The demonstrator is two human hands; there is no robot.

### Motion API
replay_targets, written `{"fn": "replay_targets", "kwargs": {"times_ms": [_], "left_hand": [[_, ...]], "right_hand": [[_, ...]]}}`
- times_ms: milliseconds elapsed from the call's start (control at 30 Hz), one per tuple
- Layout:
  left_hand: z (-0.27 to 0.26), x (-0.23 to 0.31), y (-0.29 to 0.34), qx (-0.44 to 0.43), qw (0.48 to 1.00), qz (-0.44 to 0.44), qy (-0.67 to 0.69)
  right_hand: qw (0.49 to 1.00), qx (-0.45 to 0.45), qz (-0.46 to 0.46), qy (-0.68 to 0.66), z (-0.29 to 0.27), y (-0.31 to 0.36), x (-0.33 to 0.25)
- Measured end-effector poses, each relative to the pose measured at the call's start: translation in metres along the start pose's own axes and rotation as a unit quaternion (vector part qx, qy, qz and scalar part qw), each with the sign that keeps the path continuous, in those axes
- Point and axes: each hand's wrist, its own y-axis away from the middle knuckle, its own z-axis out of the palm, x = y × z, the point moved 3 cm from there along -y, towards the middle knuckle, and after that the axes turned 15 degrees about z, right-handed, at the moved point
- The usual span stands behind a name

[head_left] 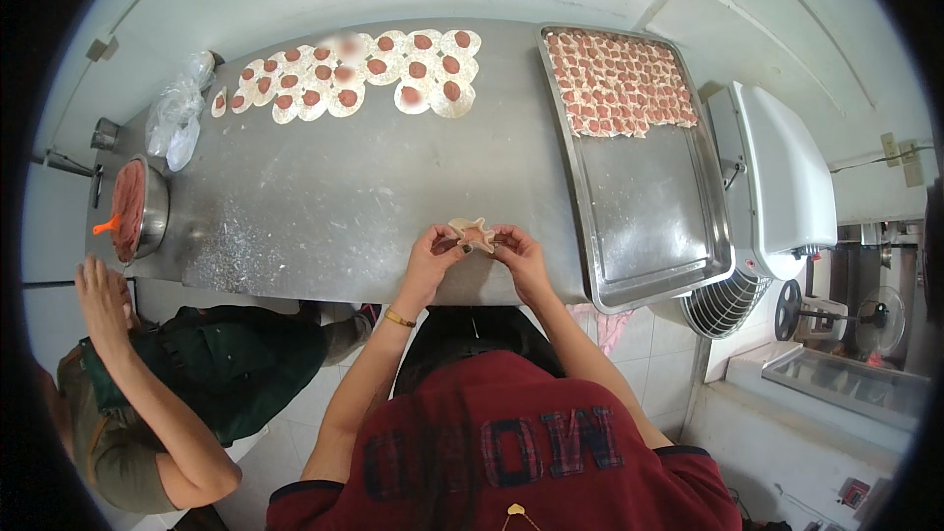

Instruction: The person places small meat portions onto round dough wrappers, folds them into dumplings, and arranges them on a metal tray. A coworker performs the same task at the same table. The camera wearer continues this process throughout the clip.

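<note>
Between my two hands, above the table's front edge, is a dumpling [472, 233] with a pleated, ruffled wrapper and pinkish filling showing at its top. My left hand [435, 254] pinches its left side, and my right hand [519, 254] pinches its right side. At the back of the steel table [324, 187] lie several round dough wrappers [346, 98], each with a dab of pink meat filling. To the right, a metal tray [654, 206] holds rows of shaped open-topped dumplings [619, 79] in its far half; bare metal shows in the near half.
At the left end stands a steel bowl of pink filling [131, 197] with an orange-handled tool [106, 226]. Clear plastic bags [177, 113] and a metal cup [104, 133] are behind it. A co-worker's hand [103, 300] is near the bowl. A white mixer [777, 177] stands right of the tray.
</note>
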Motion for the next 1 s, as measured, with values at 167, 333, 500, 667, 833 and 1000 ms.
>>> {"fn": "replay_targets", "kwargs": {"times_ms": [167, 333, 500, 667, 833, 1000], "left_hand": [[0.001, 0.000, 0.008, 0.033, 0.996, 0.024, -0.078], [0.007, 0.001, 0.014, -0.058, 0.945, 0.043, -0.318], [0.013, -0.003, 0.016, -0.080, 0.939, 0.112, -0.316], [0.019, -0.007, 0.014, -0.100, 0.939, 0.106, -0.311], [0.027, -0.007, 0.009, -0.096, 0.941, 0.066, -0.318], [0.032, -0.009, 0.004, -0.151, 0.910, 0.063, -0.381]], "right_hand": [[0.998, 0.023, -0.031, 0.055, -0.005, 0.006, 0.003], [0.966, 0.083, -0.050, 0.241, -0.015, 0.004, 0.008], [0.934, 0.073, -0.135, 0.322, -0.017, 0.014, 0.009], [0.907, 0.109, -0.161, 0.374, -0.019, 0.019, 0.003], [0.894, 0.122, -0.150, 0.403, -0.022, 0.016, 0.000], [0.893, 0.083, -0.162, 0.411, -0.020, 0.013, -0.006]]}}
